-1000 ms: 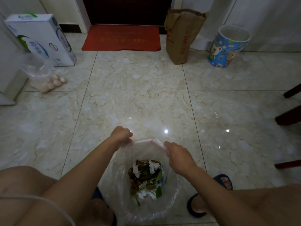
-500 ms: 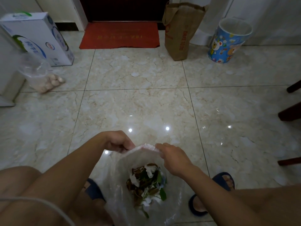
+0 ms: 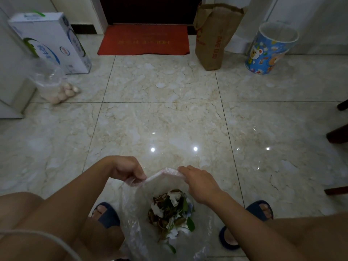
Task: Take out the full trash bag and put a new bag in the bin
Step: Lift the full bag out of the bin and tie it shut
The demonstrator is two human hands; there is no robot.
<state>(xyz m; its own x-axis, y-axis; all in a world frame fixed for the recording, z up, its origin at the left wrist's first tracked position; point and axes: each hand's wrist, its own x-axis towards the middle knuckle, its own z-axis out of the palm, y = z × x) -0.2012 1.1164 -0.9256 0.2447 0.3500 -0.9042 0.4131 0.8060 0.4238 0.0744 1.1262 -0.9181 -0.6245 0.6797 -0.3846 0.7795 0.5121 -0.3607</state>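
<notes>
A clear plastic trash bag (image 3: 135, 215) hangs low in the middle, between my knees. Inside it lie green leaves, brown scraps and white paper bits (image 3: 170, 211). My left hand (image 3: 128, 170) grips the bag's far rim on the left side. My right hand (image 3: 199, 182) pinches the same rim on the right side. The rim between the two hands is pulled into a flat strip. A blue cartoon-printed bin (image 3: 269, 49) stands at the far right by the wall, with a clear liner showing at its top.
A brown paper bag (image 3: 212, 38) stands next to a red doormat (image 3: 145, 40) at the door. At the left are a white carton (image 3: 52, 42) and a clear bag of eggs (image 3: 56, 85). Dark chair legs (image 3: 337, 134) stick in from the right. My feet wear blue slippers (image 3: 107, 215).
Both hands drew the bag's far rim closer to me and nearer together. The bag's mouth has narrowed and the bag sits lower in view.
</notes>
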